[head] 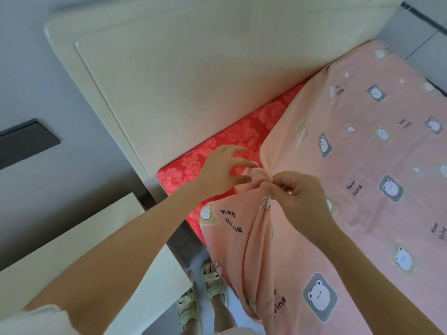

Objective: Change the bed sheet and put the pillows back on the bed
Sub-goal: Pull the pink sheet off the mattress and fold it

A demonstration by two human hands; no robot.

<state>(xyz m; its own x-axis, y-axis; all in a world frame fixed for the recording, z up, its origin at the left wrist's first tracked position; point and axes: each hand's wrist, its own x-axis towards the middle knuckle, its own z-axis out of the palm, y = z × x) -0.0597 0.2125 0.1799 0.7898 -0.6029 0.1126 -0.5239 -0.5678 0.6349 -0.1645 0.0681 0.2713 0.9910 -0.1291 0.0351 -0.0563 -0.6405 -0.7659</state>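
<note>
A pink bed sheet (pixel 362 165) printed with white bears and "Keep living" text covers most of the bed. Its near-left corner is gathered into a bunch (pixel 251 180) above the mattress corner. My right hand (pixel 297 192) pinches this bunched corner. My left hand (pixel 225 170) hovers just left of the bunch with fingers spread, fingertips touching the fabric. The red floral mattress (pixel 232 141) shows uncovered at the head-end corner. No pillows are in view.
A cream headboard (pixel 193 68) rises behind the mattress. A white bedside surface (pixel 72 243) stands at my left, close to the bed. My feet in pale green sandals (pixel 205 296) stand in the narrow gap between the two. Grey wall fills the left.
</note>
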